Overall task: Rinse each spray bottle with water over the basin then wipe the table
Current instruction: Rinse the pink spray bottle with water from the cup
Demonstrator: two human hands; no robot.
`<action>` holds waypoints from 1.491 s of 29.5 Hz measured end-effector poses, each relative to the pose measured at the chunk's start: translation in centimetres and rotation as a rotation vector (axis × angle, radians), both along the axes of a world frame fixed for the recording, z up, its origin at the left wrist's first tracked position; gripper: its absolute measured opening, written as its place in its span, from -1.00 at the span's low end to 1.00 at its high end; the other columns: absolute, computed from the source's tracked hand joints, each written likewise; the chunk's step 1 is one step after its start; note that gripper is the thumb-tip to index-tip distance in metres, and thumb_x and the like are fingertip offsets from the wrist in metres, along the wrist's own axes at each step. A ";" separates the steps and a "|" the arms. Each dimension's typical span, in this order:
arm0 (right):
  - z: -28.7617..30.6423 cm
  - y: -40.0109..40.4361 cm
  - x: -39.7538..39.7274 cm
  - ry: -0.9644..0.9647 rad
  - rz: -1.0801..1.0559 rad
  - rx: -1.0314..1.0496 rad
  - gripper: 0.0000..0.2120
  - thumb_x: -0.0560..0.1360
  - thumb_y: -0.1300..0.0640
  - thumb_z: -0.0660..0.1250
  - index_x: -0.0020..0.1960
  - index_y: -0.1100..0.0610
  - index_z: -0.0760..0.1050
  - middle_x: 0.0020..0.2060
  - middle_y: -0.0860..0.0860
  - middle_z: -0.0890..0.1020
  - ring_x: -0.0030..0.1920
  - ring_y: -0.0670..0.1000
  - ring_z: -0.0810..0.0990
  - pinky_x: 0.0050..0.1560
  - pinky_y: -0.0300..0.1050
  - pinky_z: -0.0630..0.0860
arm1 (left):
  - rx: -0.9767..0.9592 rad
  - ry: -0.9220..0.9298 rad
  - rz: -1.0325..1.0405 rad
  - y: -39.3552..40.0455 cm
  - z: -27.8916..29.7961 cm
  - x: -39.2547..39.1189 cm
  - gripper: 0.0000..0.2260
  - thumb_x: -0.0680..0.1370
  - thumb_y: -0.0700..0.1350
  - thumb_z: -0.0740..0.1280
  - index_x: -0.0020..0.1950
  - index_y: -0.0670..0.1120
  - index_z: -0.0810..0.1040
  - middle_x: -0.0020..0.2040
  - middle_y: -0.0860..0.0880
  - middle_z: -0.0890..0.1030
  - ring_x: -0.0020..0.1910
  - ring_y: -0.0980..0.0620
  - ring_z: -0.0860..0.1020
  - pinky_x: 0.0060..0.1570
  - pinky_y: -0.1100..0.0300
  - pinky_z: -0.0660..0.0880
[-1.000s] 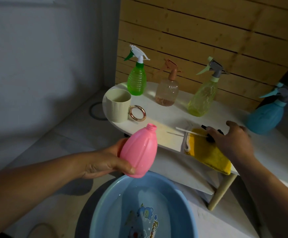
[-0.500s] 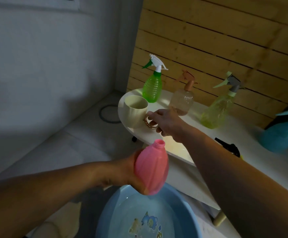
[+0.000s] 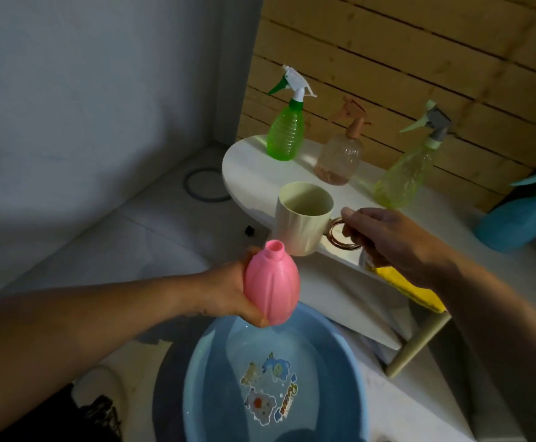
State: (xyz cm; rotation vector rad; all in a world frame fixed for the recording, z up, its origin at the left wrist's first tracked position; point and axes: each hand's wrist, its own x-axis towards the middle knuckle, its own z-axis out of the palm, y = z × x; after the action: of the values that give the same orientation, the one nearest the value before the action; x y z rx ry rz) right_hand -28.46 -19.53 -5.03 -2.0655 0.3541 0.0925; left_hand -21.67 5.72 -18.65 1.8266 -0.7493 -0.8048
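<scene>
Left hand (image 3: 228, 293) grips uncapped pink bottle (image 3: 271, 287) above basin (image 3: 209, 355); right hand (image 3: 384, 240), at 2 o'clock of it, grips cream cup (image 3: 300, 226) by its handle.

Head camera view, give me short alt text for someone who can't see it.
A left hand holds an uncapped pink bottle above a blue basin while the right hand lifts a cream cup by its ring handle. Four capped spray bottles stand on the white table.
</scene>
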 end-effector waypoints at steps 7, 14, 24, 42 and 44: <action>-0.4 -1.2 -4.4 0.124 0.071 0.006 -0.66 0.58 -0.14 0.33 -0.21 0.10 0.53 -0.39 0.01 0.36 -0.44 -0.09 0.22 -0.47 -0.23 0.17 | 0.032 -0.039 0.005 1.6 -2.2 -1.5 -0.12 0.17 -0.14 0.74 0.37 0.20 0.40 0.21 0.13 0.61 0.21 0.09 0.61 0.14 -0.02 0.64; -2.4 -3.1 -6.4 0.451 0.210 -0.114 -0.68 0.61 -0.07 0.32 -0.20 0.11 0.60 -0.39 -0.02 0.43 -0.42 -0.08 0.26 -0.43 -0.19 0.18 | 0.128 -0.105 -0.003 3.0 -3.3 -1.4 -0.06 0.10 0.04 0.75 0.33 0.36 0.32 0.24 0.23 0.53 0.26 0.10 0.54 0.12 0.01 0.65; -16.5 -2.4 -4.5 0.678 0.242 -0.371 -0.88 0.57 0.08 0.34 -0.12 0.06 0.59 -0.22 0.01 0.57 -0.35 -0.05 0.44 -0.37 -0.23 0.35 | 0.210 -0.173 -0.104 2.1 -4.2 -1.2 -0.06 0.20 -0.07 0.72 0.35 0.39 0.23 0.29 0.31 0.38 0.26 0.19 0.47 0.09 0.18 0.61; -30.7 -0.4 -7.7 0.561 0.515 -0.974 -0.67 0.70 0.00 0.15 0.39 0.06 0.49 0.31 0.07 0.60 0.30 0.14 0.59 0.24 -0.01 0.50 | 0.247 -0.066 -0.098 2.4 -4.5 -0.7 -0.10 0.20 -0.01 0.73 0.37 0.36 0.30 0.28 0.32 0.46 0.27 0.20 0.50 0.11 0.14 0.63; -30.8 0.1 -7.9 0.565 0.512 -0.950 -0.67 0.70 -0.01 0.15 0.37 0.06 0.50 0.29 0.08 0.60 0.30 0.14 0.59 0.24 -0.02 0.50 | 0.253 -0.086 -0.098 2.5 -4.6 -0.6 -0.10 0.21 -0.03 0.72 0.38 0.34 0.30 0.28 0.30 0.47 0.27 0.18 0.50 0.14 0.10 0.62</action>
State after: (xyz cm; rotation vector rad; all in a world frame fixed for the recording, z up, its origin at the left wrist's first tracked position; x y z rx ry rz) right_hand -36.36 -19.42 -35.79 -3.0153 0.2043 0.9948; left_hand -22.27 8.18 -23.24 2.0736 -0.8269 -0.9236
